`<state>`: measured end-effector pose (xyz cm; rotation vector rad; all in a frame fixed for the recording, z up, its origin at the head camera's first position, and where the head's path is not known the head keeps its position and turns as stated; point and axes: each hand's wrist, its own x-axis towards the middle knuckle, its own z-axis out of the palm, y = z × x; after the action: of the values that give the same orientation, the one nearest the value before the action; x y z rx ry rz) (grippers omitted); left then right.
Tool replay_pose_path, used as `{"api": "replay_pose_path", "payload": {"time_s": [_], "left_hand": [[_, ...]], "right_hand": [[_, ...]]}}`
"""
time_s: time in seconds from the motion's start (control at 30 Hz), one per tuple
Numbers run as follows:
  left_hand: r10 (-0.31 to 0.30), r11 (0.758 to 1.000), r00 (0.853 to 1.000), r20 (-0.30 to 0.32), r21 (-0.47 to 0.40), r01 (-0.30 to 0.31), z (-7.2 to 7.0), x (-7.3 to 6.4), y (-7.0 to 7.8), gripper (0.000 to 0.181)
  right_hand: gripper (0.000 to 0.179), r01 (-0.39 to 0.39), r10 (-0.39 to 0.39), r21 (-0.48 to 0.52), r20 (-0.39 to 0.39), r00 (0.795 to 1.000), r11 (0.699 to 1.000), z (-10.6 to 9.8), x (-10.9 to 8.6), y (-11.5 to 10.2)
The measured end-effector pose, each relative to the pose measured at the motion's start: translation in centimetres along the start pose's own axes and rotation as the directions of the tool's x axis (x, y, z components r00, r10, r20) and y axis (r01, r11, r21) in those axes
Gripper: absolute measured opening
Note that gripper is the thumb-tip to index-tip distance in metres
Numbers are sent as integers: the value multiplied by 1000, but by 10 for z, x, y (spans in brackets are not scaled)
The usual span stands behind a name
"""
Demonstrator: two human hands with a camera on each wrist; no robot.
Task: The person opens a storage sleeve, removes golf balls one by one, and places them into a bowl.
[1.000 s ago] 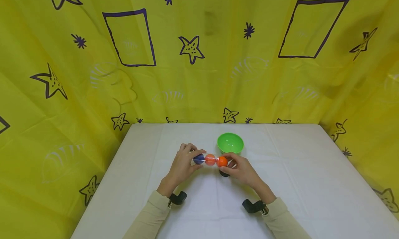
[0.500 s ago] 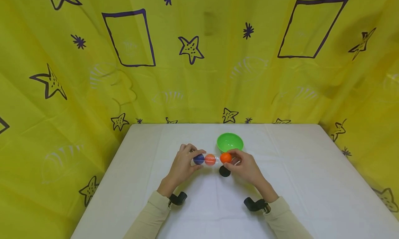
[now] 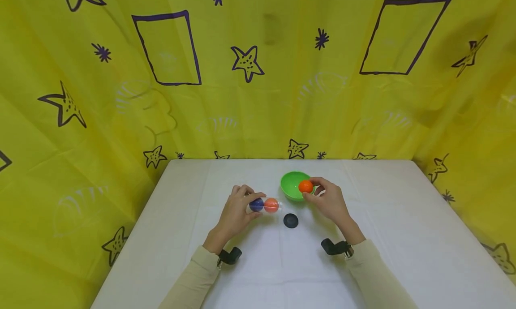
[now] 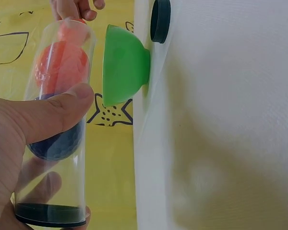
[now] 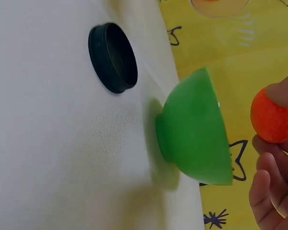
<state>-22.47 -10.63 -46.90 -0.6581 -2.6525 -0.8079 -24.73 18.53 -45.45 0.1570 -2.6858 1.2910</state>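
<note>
My left hand [image 3: 235, 212] grips a clear plastic tube [image 4: 57, 187] from the side, thumb across its front. Inside the tube sit a dark blue ball [image 4: 57, 143] and an orange-red ball [image 4: 62, 64] nearer the uncapped end. A dark cap closes its other end. With thumb and fingers, my right hand [image 3: 328, 199] pinches a bright orange ball [image 3: 306, 186] above the right side of a green bowl [image 5: 197, 129]. In the right wrist view the ball is apart from the bowl's rim.
A black round cap [image 3: 290, 220] lies on the white-covered table [image 3: 258, 264], in front of the bowl. Behind the table and at both sides hangs a yellow curtain [image 3: 274, 112] with dark star drawings.
The orange ball has come out of the tube's open end in my right hand and moved right and away to the bowl. My left hand and the tube stay nearly still.
</note>
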Motion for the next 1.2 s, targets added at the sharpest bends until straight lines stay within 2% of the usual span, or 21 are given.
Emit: {"api": "replay_pose_path", "payload": {"time_s": [0.33,0.6,0.77,1.2], "left_hand": [[-5,1000,1000,-13,-2,5,-3,1,-2,48],[-8,1000,1000,-18,5,8,-4,0,-2,49],[-18,1000,1000,-9,-2,18,-3,0,-3,49],[-8,1000,1000,-6,25,8,-4,0,-1,48]], "right_hand": [[47,14,-16,-54,-33,999,998,14,25,10],[52,-70,68,-71,-31,997,995,22,34,12],[49,-91,89,-54,-48,995,994,25,37,16],[49,-113,115,-50,26,993,992,32,41,21]]}}
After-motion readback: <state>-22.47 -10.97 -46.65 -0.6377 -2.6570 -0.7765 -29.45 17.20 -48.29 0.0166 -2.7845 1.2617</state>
